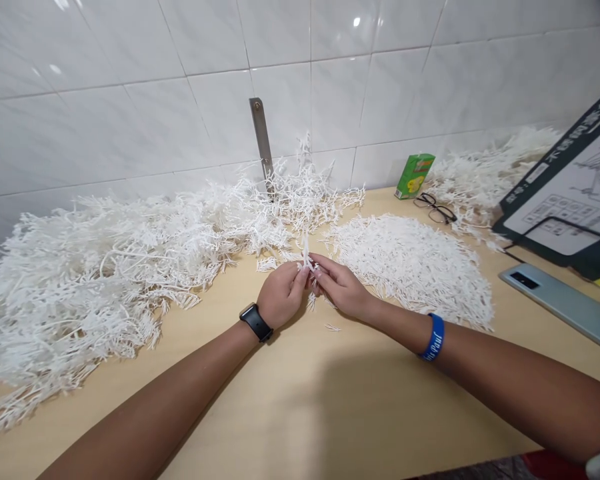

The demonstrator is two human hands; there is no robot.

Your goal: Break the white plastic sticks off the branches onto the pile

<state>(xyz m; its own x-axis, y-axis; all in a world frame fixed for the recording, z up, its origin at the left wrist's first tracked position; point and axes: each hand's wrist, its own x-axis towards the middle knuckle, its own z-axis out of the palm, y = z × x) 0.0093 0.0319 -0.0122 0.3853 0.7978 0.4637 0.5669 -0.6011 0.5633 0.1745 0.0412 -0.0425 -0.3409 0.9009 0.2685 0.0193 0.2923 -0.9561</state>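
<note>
My left hand [281, 293] and my right hand [344, 287] meet over the middle of the table, their fingers pinched together. Between them is a white branched plastic piece [306, 252], standing up from the fingertips; both hands grip it. To the left spreads a large tangled heap of white branched plastic pieces [105, 260]. Right of my hands lies a flatter pile of small white sprigs [415, 263]. One loose sprig [333, 327] rests on the table just below my fingers, which partly hide the held piece.
A metal strip [262, 140] leans on the tiled wall [280, 93] behind the heap. Toward the back right are a green carton [414, 177], eyeglasses [436, 208] and another white heap [490, 170]. A phone [563, 303] lies by a dark printed box [575, 193] at right.
</note>
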